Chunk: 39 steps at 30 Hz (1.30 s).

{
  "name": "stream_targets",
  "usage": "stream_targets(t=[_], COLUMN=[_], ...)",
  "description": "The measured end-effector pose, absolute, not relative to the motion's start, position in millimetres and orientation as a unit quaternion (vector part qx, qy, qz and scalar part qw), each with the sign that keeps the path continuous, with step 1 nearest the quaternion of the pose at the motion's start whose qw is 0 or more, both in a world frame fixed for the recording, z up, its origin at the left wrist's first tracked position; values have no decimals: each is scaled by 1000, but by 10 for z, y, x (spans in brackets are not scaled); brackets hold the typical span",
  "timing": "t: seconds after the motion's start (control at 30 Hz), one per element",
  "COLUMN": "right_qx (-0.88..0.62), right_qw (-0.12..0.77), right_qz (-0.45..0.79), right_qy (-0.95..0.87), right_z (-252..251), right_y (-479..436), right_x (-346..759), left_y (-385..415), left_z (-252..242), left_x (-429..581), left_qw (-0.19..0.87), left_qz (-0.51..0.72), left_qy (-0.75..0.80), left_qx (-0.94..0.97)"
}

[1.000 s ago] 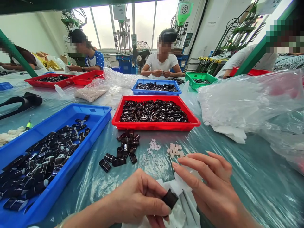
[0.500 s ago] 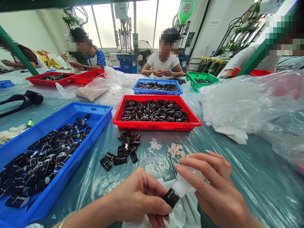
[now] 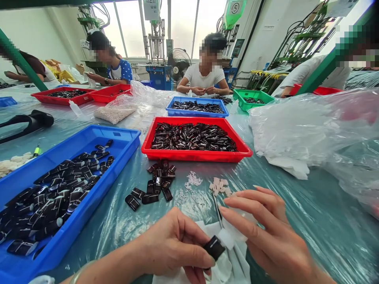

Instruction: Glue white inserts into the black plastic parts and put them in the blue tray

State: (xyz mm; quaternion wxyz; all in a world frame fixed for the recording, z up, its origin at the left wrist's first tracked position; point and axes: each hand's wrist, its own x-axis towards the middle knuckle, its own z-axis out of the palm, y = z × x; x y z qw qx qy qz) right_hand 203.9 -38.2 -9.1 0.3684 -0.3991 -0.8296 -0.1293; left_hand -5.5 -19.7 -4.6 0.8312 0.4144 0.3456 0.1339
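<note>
My left hand (image 3: 177, 244) pinches a small glossy black plastic piece (image 3: 214, 247) between thumb and fingers. Against the upper end of that piece sits the white cap end of a small translucent bottle (image 3: 226, 238). My right hand (image 3: 272, 228) is curved around this bottle, and its fingers hide most of the body. Metal tweezers (image 3: 218, 213) lie below the bottle, pointing away from me, over a crumpled white cloth (image 3: 177, 276). Beyond my hands lie a loose pile of similar black pieces (image 3: 158, 183), pale pink chips (image 3: 219, 186) and thin white scraps (image 3: 194, 179).
A red tray (image 3: 197, 157) full of black pieces stands ahead. At left is a long blue tray (image 3: 118, 157) with more pieces. Clear plastic bags (image 3: 310, 130) cover the right side. A co-worker (image 3: 205, 75) sits opposite, behind a smaller blue tray (image 3: 197, 114).
Both hands keep nearly the same pose, with the bottle's cap end still against the black piece. The view has shifted slightly.
</note>
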Motion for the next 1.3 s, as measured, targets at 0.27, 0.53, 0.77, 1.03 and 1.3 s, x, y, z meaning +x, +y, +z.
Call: stream_targets(t=[0.27,0.53,0.77,1.03,1.3], right_qx=[-377,-367,-380,-381,-383], right_qw=[338,295,346,341,352], right_qz=[-132,-134,-142,-157,-158], right_qy=[-852,-872,-846,-845,-839], right_z=[-37,-12,-48,-30,-70], right_y=[-398,-433,-451,-462,-457], right_x=[2096,2144,2081,2049,2023], left_y=[-194,-201,-195,-217,-224], left_z=[-54,-93,-117,-133,-132], left_x=[-42,-46,-29,-21,-22], left_qw=[837,839,837,835,832], left_qz=[134,130,124,118,113], left_qy=[335,330,327,325,328], left_qx=[412,413,420,428,433])
